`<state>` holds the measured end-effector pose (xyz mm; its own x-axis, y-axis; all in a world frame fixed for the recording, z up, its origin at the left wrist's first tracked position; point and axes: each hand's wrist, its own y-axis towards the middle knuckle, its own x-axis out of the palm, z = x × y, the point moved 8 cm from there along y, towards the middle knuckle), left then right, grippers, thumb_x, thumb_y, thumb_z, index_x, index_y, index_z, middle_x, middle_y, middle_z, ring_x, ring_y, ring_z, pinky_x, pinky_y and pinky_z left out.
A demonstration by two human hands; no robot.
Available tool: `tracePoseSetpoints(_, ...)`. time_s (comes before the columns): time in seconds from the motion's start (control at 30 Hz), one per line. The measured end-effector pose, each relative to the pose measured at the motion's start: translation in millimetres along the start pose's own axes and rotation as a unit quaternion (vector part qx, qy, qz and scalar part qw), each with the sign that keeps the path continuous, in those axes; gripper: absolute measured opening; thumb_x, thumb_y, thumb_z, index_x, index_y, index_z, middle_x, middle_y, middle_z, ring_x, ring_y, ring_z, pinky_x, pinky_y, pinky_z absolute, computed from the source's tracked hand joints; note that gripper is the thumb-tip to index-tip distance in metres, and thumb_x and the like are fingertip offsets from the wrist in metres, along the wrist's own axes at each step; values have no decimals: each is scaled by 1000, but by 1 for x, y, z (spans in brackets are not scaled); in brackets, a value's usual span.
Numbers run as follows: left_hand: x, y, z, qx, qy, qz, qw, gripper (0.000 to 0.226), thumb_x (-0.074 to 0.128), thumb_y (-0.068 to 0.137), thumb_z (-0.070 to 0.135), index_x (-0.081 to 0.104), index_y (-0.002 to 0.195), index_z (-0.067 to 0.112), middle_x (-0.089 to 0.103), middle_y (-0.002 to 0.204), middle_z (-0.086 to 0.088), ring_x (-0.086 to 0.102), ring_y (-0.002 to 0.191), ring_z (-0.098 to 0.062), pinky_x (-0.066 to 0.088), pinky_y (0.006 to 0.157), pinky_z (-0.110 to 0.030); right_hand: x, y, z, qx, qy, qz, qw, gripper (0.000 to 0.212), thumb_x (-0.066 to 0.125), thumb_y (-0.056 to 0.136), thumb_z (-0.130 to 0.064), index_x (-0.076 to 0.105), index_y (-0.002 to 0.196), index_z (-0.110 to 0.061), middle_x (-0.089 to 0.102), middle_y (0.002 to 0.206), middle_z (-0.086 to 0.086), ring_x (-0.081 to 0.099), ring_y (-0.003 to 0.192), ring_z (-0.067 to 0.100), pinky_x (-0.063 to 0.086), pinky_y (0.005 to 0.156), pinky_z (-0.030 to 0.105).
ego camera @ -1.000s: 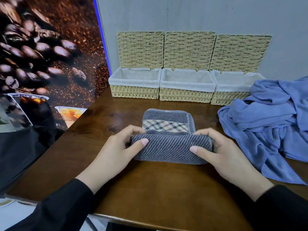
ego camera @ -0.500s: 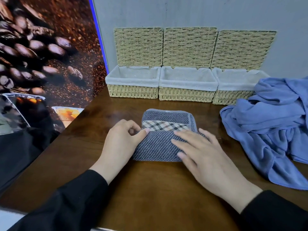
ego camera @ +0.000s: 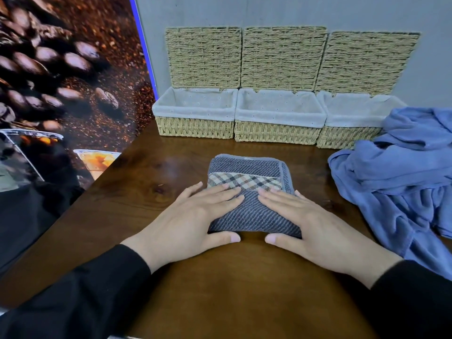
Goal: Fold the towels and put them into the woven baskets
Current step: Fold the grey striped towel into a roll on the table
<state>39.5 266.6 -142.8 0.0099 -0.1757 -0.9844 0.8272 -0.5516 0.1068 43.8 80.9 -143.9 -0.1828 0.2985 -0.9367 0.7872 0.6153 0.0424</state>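
A folded grey striped towel (ego camera: 252,214) with a plaid band lies on the brown table in front of me. My left hand (ego camera: 193,221) lies flat on its left half, fingers straight, thumb along the near edge. My right hand (ego camera: 310,223) presses flat on its right half in the same way. Three woven baskets stand in a row at the back: left basket (ego camera: 195,128), middle basket (ego camera: 277,133), right basket (ego camera: 347,138). Each has a pale cloth lining and an upright lid; nothing shows inside them. A heap of blue towels (ego camera: 401,182) lies crumpled at the right.
The brown wooden table (ego camera: 244,289) stretches toward me. A large coffee-bean poster (ego camera: 66,81) stands along the left side. A grey wall runs behind the baskets. The blue heap partly covers the right basket's corner.
Both hands folded the near edge of the grey towel over, then went from gripping its ends to lying flat on top. The left hand flattened last.
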Motion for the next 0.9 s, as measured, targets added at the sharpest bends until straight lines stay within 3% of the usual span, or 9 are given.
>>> tracePoseSetpoints(0.1,0,0,-2,-6,-19,3,1000,78,38,89,78,18,157,46,13,164,27,-5,148,12,-1,127,-34,-1,1,9,7,47,13,999,82,60,86,-67,22,156,-48,14,159,-39,2,145,-20,3,124,21)
tracePoseSetpoints(0.2,-4,-5,-9,-14,-41,27,999,79,49,90,73,19,157,46,18,163,27,3,148,12,2,126,-32,-9,-5,19,41,54,69,995,75,68,83,-63,34,150,-52,33,150,-40,23,139,-21,23,120,18)
tracePoseSetpoints(0.33,-15,-15,-15,-32,-84,59,994,74,61,86,66,27,150,51,29,145,37,11,132,26,14,116,-17,-19,-14,26,69,118,103,985,56,76,83,-52,50,133,-54,59,126,-32,56,115,-10,49,97,24)
tracePoseSetpoints(0.4,-17,-20,-19,-61,-127,65,988,67,65,83,64,32,141,58,38,135,43,28,127,18,31,110,-20,-23,-19,23,74,159,111,978,47,77,83,-48,55,125,-52,66,116,-27,63,105,-6,51,87,22)
tracePoseSetpoints(0.5,-23,-26,-24,-92,-220,104,966,56,69,82,56,41,130,55,54,127,36,51,118,2,47,97,-28,-30,-24,19,77,219,141,962,34,76,85,-43,61,115,-42,71,105,-21,67,95,-1,52,81,23)
tracePoseSetpoints(0.7,-43,-28,-22,-133,-388,234,882,21,64,96,25,55,113,33,65,100,22,65,92,-1,49,73,-13,-35,-22,20,90,319,213,919,36,69,80,-58,60,109,-37,70,103,-11,69,96,9,58,84,46)
tracePoseSetpoints(0.77,-48,-23,-24,-156,-391,250,872,8,60,97,31,61,105,28,67,95,15,65,89,-3,50,70,-15,-37,-17,22,104,349,229,903,34,69,81,-58,61,109,-39,71,106,-9,70,99,12,59,86,50)
tracePoseSetpoints(0.83,-47,-14,-30,-196,-378,244,871,17,59,98,39,65,94,24,71,90,11,67,85,-3,50,67,-16,-36,-8,31,141,361,234,892,34,70,83,-56,60,111,-39,74,105,-9,72,96,9,60,84,46)
tracePoseSetpoints(0.9,-37,-5,-43,-253,-352,221,873,30,60,95,48,67,85,21,73,84,7,68,79,-4,50,66,-21,-34,1,40,201,285,224,910,44,68,85,-58,56,121,-36,72,109,-9,70,96,7,60,85,40)
